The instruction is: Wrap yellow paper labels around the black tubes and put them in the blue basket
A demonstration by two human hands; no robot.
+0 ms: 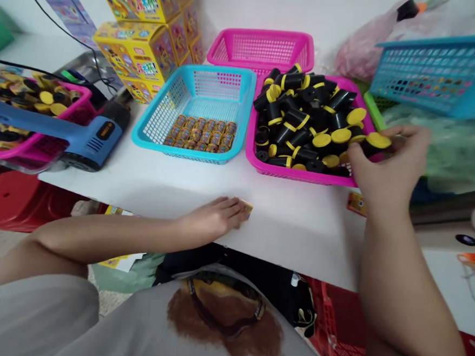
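Observation:
My right hand [388, 167] is closed around a black canister with a yellow cap [375, 142], held at the right rim of a pink basket [298, 174] heaped with several such black and yellow canisters. My left hand [214, 220] lies on the white table [172, 187] near its front edge, its fingertips pressed on a small yellow label [247, 206]. A blue basket [194, 96] in the middle holds rows of small wrapped canisters [202, 134].
A blue heat gun [73, 134] lies at the left beside another pink basket [40, 145] of canisters. Yellow printed boxes [143, 41] stack at the back. An empty pink basket [262, 49], a tilted blue basket [440, 73] and plastic bags [360, 51] stand behind and right.

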